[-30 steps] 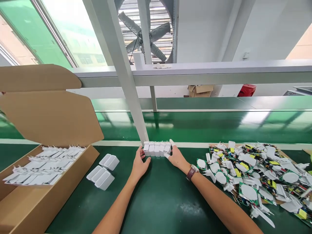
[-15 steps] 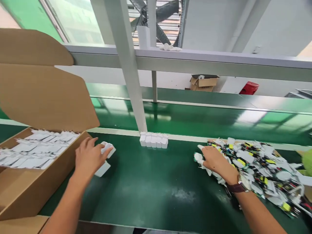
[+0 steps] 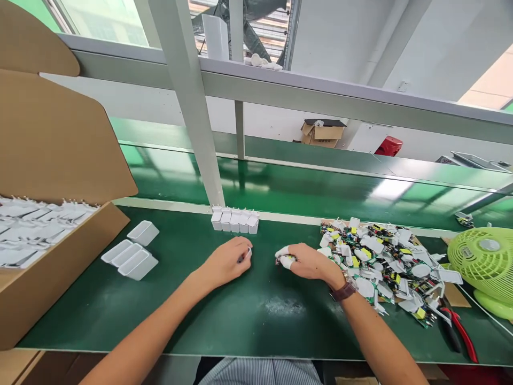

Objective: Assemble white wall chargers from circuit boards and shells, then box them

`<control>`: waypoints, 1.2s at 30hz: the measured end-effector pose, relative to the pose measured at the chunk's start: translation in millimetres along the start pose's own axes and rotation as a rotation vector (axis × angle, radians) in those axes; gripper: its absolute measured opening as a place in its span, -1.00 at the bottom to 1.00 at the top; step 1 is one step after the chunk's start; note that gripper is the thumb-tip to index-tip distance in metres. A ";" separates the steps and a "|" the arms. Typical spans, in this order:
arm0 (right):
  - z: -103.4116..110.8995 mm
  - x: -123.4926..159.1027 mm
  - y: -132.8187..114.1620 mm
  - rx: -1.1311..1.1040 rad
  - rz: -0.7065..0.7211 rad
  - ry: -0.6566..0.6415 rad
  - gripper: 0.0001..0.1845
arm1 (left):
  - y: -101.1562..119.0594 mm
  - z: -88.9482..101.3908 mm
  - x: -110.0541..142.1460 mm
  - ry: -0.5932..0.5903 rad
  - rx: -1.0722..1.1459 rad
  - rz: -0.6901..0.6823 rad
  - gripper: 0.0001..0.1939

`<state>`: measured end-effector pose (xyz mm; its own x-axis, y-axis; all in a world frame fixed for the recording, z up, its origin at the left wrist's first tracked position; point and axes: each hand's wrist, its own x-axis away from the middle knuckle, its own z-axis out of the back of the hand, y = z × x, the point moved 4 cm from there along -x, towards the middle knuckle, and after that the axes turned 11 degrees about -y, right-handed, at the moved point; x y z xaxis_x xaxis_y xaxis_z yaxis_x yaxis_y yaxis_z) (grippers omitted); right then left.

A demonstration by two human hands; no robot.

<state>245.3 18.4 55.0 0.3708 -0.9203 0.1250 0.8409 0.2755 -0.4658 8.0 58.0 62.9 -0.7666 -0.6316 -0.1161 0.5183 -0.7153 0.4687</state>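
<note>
Your right hand is clamped on a small board, pinched between the thumb and a finger, both covered by white finger cots. The board is above the middle of the green table, largely covered by these fingers, with a gap between it and your left hand. Your left fingers are curled inward; their contents are hidden, so you cannot tell whether they grip anything. Behind the hands, a row of white cases stands at the rear edge, beside the foot of the post. Four loose cases lie to your left, next to the open carton of white parts. To your right is the board pile, with pliers and a green fan beyond it.
</note>
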 end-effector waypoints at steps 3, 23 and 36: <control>-8.0 -7.8 -7.5 -0.056 0.023 -0.037 -0.76 | 6.5 -25.0 -16.5 -0.004 0.017 -0.045 -0.84; -37.1 20.6 10.3 -0.161 -0.110 0.186 -0.50 | -15.7 -44.5 3.6 -0.045 0.258 -0.006 -0.55; -21.2 21.1 -11.2 -0.239 0.109 0.468 -0.47 | -22.5 -57.9 4.6 -0.047 0.380 0.090 -0.05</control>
<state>235.4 -10.0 44.3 0.1895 -0.9304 -0.3136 0.6740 0.3556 -0.6476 14.8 53.9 1.1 -0.7456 -0.6660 -0.0241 0.4137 -0.4909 0.7667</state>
